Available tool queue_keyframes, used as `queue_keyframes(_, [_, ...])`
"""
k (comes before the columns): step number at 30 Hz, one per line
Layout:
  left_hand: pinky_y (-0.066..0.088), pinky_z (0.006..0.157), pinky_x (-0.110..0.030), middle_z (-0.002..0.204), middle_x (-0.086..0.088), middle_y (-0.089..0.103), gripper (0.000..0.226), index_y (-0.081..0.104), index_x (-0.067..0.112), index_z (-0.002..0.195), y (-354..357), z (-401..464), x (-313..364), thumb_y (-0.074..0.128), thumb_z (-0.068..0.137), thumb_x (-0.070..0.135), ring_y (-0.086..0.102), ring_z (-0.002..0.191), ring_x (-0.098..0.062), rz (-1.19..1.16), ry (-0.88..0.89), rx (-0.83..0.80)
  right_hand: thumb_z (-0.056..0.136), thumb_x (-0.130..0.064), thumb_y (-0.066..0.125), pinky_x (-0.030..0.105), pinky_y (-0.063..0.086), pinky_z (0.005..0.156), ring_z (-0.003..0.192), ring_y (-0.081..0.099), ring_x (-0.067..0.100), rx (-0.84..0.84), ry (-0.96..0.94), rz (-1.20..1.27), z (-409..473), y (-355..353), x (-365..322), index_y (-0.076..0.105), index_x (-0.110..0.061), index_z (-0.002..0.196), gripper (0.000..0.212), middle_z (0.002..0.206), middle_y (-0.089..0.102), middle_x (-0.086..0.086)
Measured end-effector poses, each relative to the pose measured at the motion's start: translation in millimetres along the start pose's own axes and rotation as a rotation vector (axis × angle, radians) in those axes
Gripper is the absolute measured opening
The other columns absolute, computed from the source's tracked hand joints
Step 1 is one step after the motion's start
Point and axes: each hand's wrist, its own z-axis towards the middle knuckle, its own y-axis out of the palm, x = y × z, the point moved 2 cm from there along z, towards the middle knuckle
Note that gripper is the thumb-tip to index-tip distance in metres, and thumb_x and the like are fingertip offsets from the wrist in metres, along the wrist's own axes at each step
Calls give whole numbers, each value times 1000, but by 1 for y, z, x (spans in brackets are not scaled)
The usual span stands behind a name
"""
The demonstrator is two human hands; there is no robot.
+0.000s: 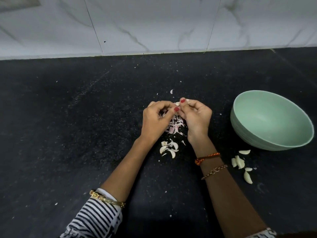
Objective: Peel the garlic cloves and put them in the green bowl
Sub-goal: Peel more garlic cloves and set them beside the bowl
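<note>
Both hands' fingertips (176, 109) pinched on one small pale garlic clove (177, 103), green bowl (248, 133) alongside.

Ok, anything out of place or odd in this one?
Yes: the pale green bowl looks empty, while the peeled white garlic cloves lie on the black stone counter just in front of it. Papery skins are scattered under the hands.

A black speckled counter (68, 134) carried a green bowl (243, 134) at the right. Garlic cloves (240, 163) lay just beside the bowl, more cloves (169, 148) sat mid-counter, and a heap of pinkish skins (175, 125) lay beyond them.
</note>
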Motion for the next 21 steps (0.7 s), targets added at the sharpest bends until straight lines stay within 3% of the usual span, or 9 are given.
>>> queue_keyframes(5, [39, 66, -7, 81, 14, 63, 8, 71, 11, 88, 2, 1, -4, 66, 83, 9, 54, 76, -4, -5, -19, 28, 82, -4, 65, 12, 47, 53, 50, 58, -1, -1, -118, -137, 1, -3, 3, 62, -8, 74, 10, 65, 63, 1])
queue_keyframes(13, [39, 62, -7, 78, 22, 62, 11, 67, 24, 86, 2, -1, 3, 66, 78, 16, 56, 71, 0, -103, -21, 54, 82, -3, 66, 19, 51, 59, 61, 64, 6, -36, -247, -217, 3, -7, 9, 62, -16, 75, 15, 71, 66, 1])
queue_keyframes(21, [37, 60, -5, 74, 13, 64, 7, 72, 13, 85, 3, 0, -2, 70, 79, 9, 54, 66, 4, -63, -64, 70, 82, -2, 64, 17, 48, 55, 54, 59, 0, -85, -296, -328, 3, -8, 11, 63, -18, 75, 17, 64, 63, -4])
